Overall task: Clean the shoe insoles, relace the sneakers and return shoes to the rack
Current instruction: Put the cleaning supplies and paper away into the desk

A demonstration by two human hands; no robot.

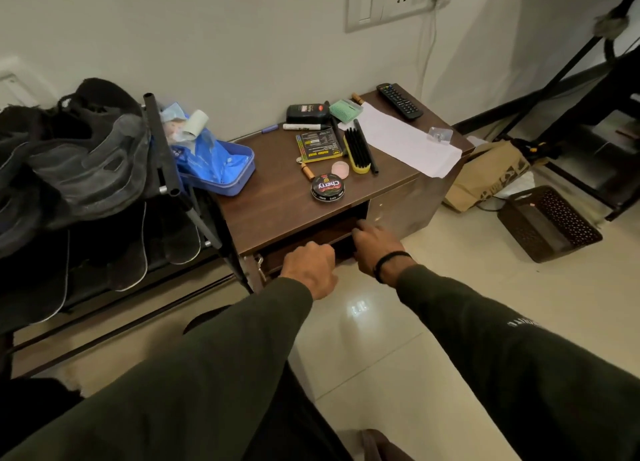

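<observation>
Both my hands reach into the open shelf under the top of a small brown side table point(277, 197). My left hand point(310, 270) has its fingers curled down at the shelf's front edge, and my right hand point(375, 245) has its fingertips inside the dark opening. What the fingers touch is hidden. On the tabletop lie a shoe brush point(356, 150) with a yellow back, a round polish tin point(327, 187) and a yellow and black packet point(317, 145). Dark shoes point(86, 162) and insoles point(128, 252) sit on the black rack point(166, 155) at the left.
A blue tray point(221, 173) with a plastic bag, a white sheet of paper point(405, 138), a remote point(400, 100), markers and a comb also lie on the table. A brown basket point(547, 225) and a paper bag point(485, 176) stand on the tiled floor at the right.
</observation>
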